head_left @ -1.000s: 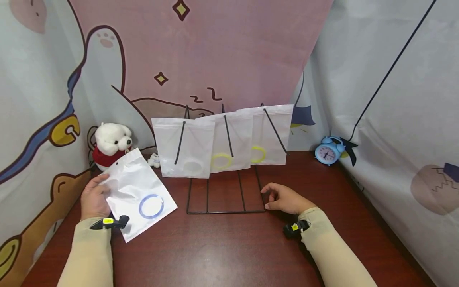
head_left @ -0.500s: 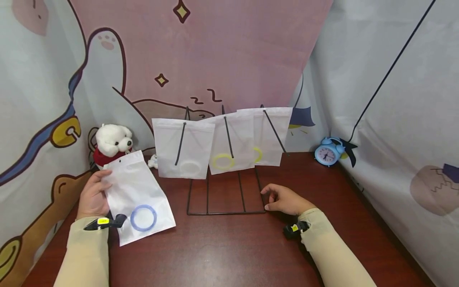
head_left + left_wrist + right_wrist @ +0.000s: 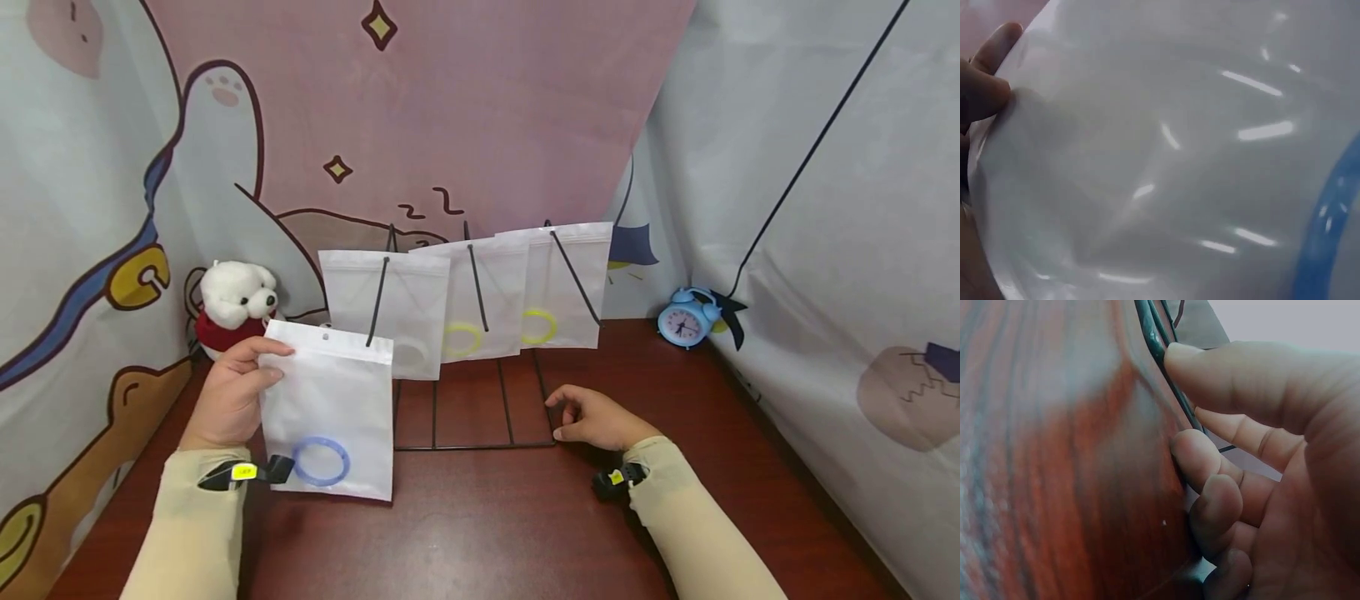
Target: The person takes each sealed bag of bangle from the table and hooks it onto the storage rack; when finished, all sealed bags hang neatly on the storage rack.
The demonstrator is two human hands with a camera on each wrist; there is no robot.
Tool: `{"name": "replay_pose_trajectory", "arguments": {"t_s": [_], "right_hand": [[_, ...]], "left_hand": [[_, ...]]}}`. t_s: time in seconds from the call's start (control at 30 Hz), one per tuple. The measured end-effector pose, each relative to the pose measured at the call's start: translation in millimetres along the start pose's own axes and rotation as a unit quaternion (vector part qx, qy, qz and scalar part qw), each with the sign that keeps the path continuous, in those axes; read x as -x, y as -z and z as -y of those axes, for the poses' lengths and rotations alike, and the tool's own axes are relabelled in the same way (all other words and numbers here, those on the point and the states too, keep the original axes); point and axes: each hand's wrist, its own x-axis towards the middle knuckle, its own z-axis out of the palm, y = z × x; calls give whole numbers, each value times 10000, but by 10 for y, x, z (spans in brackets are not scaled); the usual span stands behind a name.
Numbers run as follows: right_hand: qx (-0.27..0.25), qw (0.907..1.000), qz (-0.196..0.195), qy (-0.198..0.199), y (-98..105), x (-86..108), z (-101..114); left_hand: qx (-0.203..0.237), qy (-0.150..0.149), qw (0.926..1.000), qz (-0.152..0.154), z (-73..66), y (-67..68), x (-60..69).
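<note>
My left hand [image 3: 234, 392] pinches the left edge of a white zip pouch [image 3: 330, 392] with a punched hole near its top. A blue ring [image 3: 321, 482] shows low on this pouch, and part of it appears in the left wrist view. The pouch stands upright above the table, overlapping the left pouch [image 3: 352, 300] on a black wire display rack [image 3: 472, 447]. Two more hang there, a middle pouch [image 3: 498, 283] and a right pouch [image 3: 588, 250], each showing a yellow ring. With thumb and curled fingers, my right hand [image 3: 600, 414] holds the rack's front right base corner.
A white plush bear [image 3: 236, 292] in red sits at the back left. Toward the back right stands a light blue alarm clock [image 3: 684, 323]. Printed cloth encloses the reddish-brown table [image 3: 480, 533] at the back and sides. Three rack prongs point toward me.
My left hand has carried the blue-ringed pouch to the right, turning it from tilted to nearly upright. It now overlaps the left hanging pouch. My right hand stays on the rack.
</note>
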Motion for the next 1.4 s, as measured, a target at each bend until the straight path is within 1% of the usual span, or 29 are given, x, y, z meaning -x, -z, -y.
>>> {"name": "replay_pose_trajectory", "arguments": {"t_s": [0.13, 0.23, 0.33, 0.4, 0.5, 0.6, 0.73, 0.83, 0.93, 1.0, 1.1, 1.2, 1.27, 1.33, 1.4], "right_hand": [[40, 10000, 18, -21, 0, -2, -4], [72, 10000, 20, -37, -4, -5, -11], [75, 9999, 28, -79, -7, -4, -7], [66, 9999, 20, -131, -6, -4, -5], [59, 9999, 23, -105, 0, -4, -8], [62, 10000, 9, -50, 3, -3, -19], [49, 10000, 10, 61, -5, -5, -27], [45, 9999, 25, 120, -8, -5, -24], [52, 10000, 21, 81, 2, -3, -15], [58, 10000, 15, 37, 7, -1, -10], [83, 10000, 13, -43, 8, 0, -2], [83, 9999, 9, -64, 5, 0, 3], [64, 10000, 3, -37, 5, 0, 3], [48, 10000, -3, 8, 4, 0, 1], [25, 10000, 4, 45, 1, 2, -2]], "left_hand": [[-367, 108, 9989, 256, -183, -149, 49], [-615, 179, 9973, 367, -306, -237, 94], [-769, 92, 9961, 418, -399, -321, 135], [-692, -87, 9961, 532, -435, -371, 153], [-435, -334, 9959, 725, -447, -428, 164], [-389, -413, 9959, 709, -434, -477, 162], [-487, -328, 9974, 417, -401, -530, 147], [-478, -291, 9980, 308, -373, -547, 137], [-555, -310, 9975, 318, -346, -553, 125], [-645, -275, 9967, 410, -329, -544, 114], [-965, -234, 9931, 629, -295, -503, 108], [-1338, -101, 9861, 977, -255, -440, 102], [-1546, -2, 9792, 1315, -217, -394, 89], [-1580, 229, 9718, 1736, -178, -354, 74], [-1655, 398, 9610, 2178, -133, -322, 56]]}}
